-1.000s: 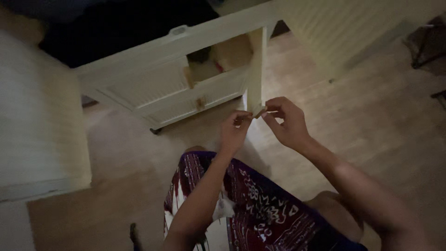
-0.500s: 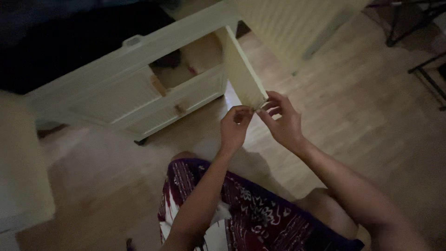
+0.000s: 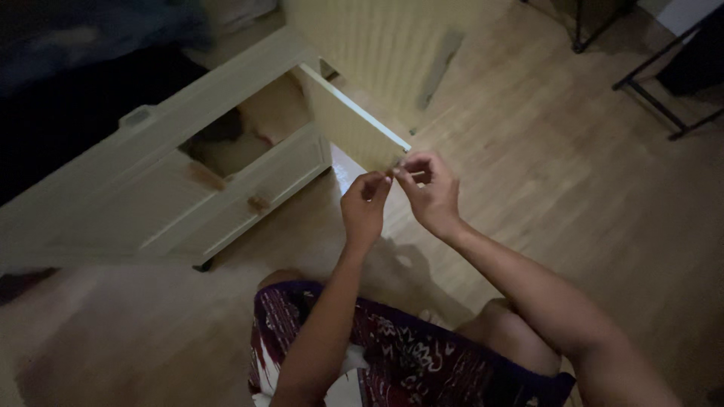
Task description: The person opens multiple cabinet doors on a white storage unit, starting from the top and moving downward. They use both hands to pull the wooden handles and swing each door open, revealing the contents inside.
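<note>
1. Biggest thing is the wood floor. It's pale plank laminate running across the whole shot, and the light is pretty dim.
2. Next is the cabinet, cream coloured, low, sitting at upper left. It has ribbed panels on the front and one open compartment you can see into. It's dark in there, so I can't tell what's inside.
3. The door of that compartment is swung open toward the camera. You see its flat inner face, and its free corner ends up right at the fingers.
4. Another ribbed cream panel stands behind the door at top centre.
5. Black metal legs of some stand are at top right, well apart from everything else.
6. The person's lap is at the bottom, in dark patterned fabric with a knee poking out.
7. The right hand is curled in, fingertips pinched at the door's lower corner. There seems to be something tiny between them, too small to make out.
8. The left hand is just beside it, fingers also pinched up against that same corner, nearly touching the right hand. Can't tell if it actually has hold of anything.
</note>
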